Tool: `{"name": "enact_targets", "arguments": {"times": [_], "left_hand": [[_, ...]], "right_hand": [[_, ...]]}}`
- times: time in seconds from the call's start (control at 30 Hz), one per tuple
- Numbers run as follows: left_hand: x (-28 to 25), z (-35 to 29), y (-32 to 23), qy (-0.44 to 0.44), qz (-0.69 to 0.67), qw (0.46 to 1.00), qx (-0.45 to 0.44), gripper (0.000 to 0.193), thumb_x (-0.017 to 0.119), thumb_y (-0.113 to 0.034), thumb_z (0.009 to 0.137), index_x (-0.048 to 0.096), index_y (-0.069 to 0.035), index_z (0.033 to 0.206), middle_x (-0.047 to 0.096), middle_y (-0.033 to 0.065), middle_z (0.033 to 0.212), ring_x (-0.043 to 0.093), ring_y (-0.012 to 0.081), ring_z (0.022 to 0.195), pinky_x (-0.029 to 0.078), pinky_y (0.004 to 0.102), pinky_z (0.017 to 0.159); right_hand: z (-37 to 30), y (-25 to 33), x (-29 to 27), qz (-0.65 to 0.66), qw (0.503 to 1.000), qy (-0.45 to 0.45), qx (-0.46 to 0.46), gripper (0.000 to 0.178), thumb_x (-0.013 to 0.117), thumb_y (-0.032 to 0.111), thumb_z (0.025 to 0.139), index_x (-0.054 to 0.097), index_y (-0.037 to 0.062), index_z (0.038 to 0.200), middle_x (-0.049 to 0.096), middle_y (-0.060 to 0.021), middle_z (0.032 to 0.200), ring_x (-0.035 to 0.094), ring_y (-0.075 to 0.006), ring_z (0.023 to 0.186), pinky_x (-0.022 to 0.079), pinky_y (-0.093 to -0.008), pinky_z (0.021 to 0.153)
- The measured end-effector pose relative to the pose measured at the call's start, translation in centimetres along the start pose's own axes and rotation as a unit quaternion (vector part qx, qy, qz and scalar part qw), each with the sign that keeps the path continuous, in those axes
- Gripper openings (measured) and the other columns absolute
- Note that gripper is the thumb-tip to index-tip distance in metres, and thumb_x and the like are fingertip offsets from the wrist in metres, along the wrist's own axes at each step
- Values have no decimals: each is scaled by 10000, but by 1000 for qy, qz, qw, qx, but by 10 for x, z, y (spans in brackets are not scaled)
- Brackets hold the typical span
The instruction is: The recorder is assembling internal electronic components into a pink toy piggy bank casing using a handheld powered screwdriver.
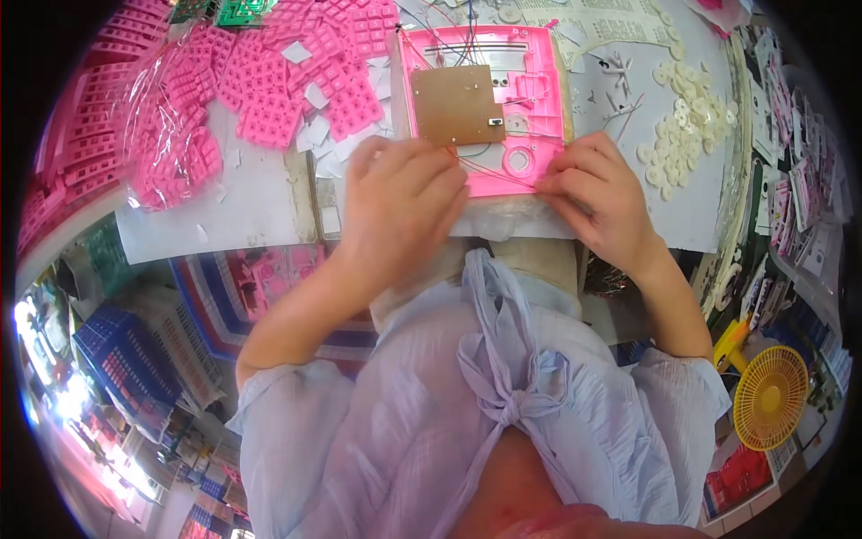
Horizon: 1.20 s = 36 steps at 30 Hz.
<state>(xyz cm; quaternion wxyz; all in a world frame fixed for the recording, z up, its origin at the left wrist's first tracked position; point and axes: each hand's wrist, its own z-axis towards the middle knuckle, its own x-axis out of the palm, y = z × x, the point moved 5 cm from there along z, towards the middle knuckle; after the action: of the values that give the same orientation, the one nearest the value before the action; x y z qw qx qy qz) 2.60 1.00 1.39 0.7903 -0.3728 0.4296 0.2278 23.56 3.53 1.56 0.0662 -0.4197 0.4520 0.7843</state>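
Observation:
A pink plastic casing point(541, 117) lies in front of me with its inside facing up. On its left half sits a brown circuit board point(455, 103) with a small switch at its edge. Thin red wires point(496, 171) run from the board across the lower part of the casing to my right hand point(600, 190), whose fingertips pinch them at the near right corner. Over the near left corner, my left hand point(404, 189) is closed with fingers curled beside the board; what its fingertips hold is hidden. More thin wires point(469, 36) trail off the casing's far side.
Pink keypad pieces point(269, 81) and a clear plastic bag point(171, 135) fill the table's left. White round pieces point(687, 121) and small white forked parts point(618, 76) lie right. Paper scraps point(321, 130) lie left of the casing. A yellow fan point(770, 398) stands lower right.

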Motion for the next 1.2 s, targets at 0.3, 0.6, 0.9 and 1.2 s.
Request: {"name": "enact_targets", "arguments": {"times": [0.3,0.6,0.9,1.2], "left_hand": [[4,-2,-11,33,20,999,-9,297,771,-183,785,714,-188,1077,663,-30,1030,595,180,1079,292,494,1002],[37,12,-32,64,-7,994,86,378,742,-205,782,673,-130,1146,604,-28,1020,581,150,965,347,457,935],[38,11,-32,71,-11,995,64,350,728,-174,781,657,-137,1123,593,-22,1006,567,167,935,356,448,912],[3,42,51,-54,-63,994,-65,218,714,-130,807,700,-91,1021,645,61,865,628,255,794,452,400,751]], "right_hand": [[-33,-1,14,-129,981,-144,-21,325,824,71,704,770,119,1021,645,-46,1046,557,-261,887,470,-351,795],[-33,18,7,-257,966,17,-5,378,758,140,780,738,140,1158,514,-8,730,516,-216,715,418,-356,618],[100,-23,-10,-105,986,-8,126,204,674,210,823,753,42,910,709,-157,793,691,-332,771,548,-446,678],[139,-38,26,-57,977,98,183,260,675,246,804,706,-12,809,697,-211,827,681,-384,817,545,-464,762]]}}
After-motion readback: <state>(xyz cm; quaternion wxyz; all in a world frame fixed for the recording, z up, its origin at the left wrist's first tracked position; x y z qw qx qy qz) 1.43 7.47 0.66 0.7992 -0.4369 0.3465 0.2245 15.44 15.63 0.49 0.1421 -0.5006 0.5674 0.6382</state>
